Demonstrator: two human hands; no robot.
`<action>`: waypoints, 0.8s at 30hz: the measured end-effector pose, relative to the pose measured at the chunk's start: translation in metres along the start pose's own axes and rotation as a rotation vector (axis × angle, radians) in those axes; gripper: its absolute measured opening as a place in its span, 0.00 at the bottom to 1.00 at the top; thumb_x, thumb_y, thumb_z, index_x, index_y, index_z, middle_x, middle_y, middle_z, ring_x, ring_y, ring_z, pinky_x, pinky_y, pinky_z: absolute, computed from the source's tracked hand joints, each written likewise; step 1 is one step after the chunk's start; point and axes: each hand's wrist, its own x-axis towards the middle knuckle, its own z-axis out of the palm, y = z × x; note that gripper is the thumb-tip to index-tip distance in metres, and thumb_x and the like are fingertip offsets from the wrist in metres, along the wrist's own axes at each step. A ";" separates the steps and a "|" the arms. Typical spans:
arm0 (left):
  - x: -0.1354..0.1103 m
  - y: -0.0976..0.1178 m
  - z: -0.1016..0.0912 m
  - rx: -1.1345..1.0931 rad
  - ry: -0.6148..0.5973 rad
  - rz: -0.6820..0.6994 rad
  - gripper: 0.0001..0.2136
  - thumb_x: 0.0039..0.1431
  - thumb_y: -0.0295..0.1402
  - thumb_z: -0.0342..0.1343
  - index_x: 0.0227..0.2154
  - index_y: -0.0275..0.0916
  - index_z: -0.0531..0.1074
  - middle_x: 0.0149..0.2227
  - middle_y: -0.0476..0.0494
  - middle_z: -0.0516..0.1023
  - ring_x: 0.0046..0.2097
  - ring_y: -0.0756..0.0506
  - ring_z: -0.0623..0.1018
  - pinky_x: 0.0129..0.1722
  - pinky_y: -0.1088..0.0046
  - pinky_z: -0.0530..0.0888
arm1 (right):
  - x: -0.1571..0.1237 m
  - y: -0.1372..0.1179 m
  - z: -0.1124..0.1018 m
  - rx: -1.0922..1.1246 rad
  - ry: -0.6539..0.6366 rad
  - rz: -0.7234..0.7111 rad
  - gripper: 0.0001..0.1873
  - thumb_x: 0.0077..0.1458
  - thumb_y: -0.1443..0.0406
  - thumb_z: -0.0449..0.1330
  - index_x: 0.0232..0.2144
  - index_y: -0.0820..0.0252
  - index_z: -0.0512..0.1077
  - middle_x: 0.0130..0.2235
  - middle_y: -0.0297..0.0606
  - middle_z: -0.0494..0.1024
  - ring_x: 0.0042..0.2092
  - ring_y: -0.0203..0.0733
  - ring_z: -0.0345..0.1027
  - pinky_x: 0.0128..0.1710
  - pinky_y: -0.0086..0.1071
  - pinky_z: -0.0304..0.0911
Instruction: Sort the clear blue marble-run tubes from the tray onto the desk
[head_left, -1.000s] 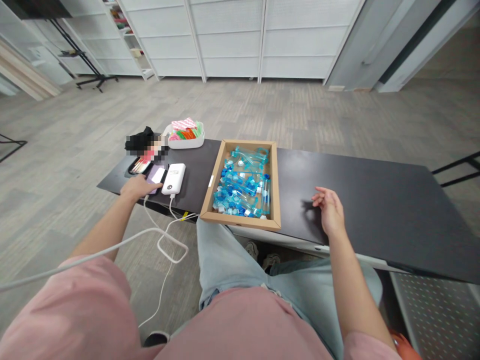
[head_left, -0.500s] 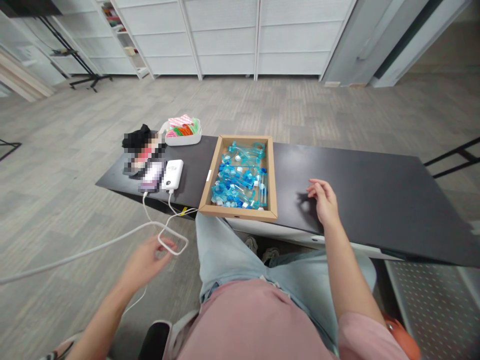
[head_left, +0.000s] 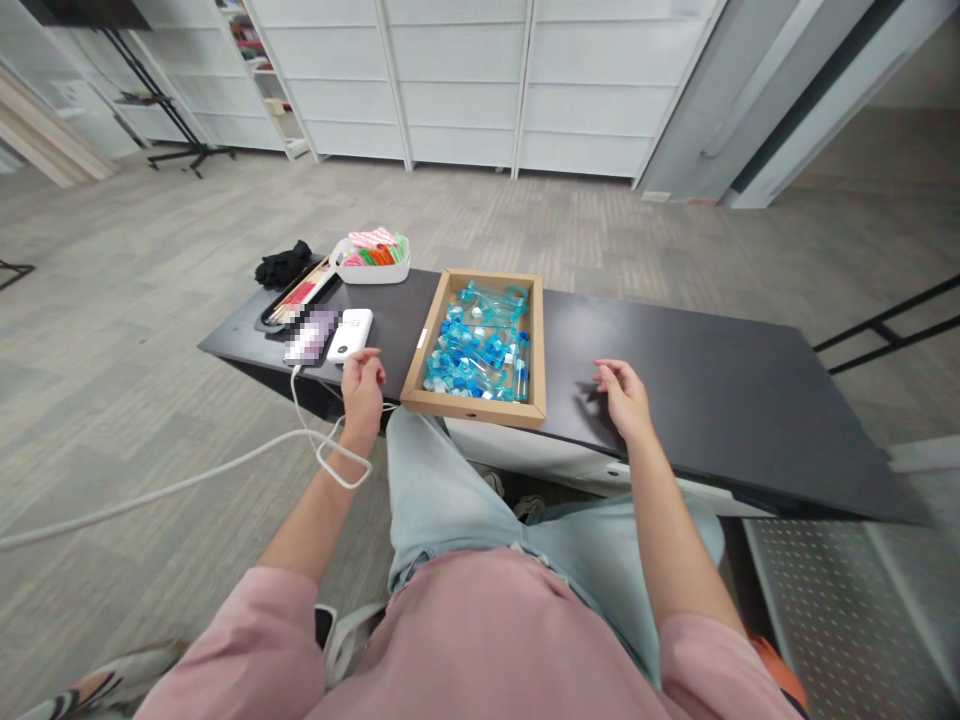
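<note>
Lying beside the left hand (head_left: 362, 393) is a tray (head_left: 484, 407).

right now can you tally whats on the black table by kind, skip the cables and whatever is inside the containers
Containers: 3 (box, tub, black case)
Phone: 1
Power bank: 1
Black bundle, exact kind unclear: 1
Total: 6
</note>
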 end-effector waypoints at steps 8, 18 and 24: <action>0.080 -0.012 0.056 0.587 -0.228 0.074 0.07 0.72 0.30 0.55 0.47 0.40 0.78 0.46 0.39 0.84 0.53 0.38 0.83 0.61 0.60 0.76 | 0.003 0.002 0.003 -0.082 -0.030 0.002 0.23 0.55 0.34 0.70 0.38 0.38 0.80 0.36 0.39 0.82 0.37 0.54 0.76 0.43 0.53 0.77; 0.077 -0.016 0.062 0.969 -0.310 0.173 0.15 0.80 0.35 0.51 0.59 0.41 0.80 0.64 0.29 0.80 0.67 0.30 0.76 0.67 0.52 0.71 | -0.002 -0.081 0.092 -0.334 -0.540 -0.446 0.12 0.71 0.53 0.69 0.53 0.46 0.84 0.49 0.41 0.85 0.44 0.53 0.80 0.54 0.50 0.75; 0.076 -0.012 0.063 1.007 -0.329 0.160 0.15 0.81 0.34 0.50 0.60 0.42 0.78 0.64 0.28 0.79 0.68 0.30 0.76 0.69 0.50 0.72 | 0.013 -0.110 0.158 -0.785 -0.866 -0.447 0.24 0.68 0.58 0.76 0.63 0.52 0.82 0.60 0.47 0.85 0.57 0.58 0.83 0.59 0.48 0.75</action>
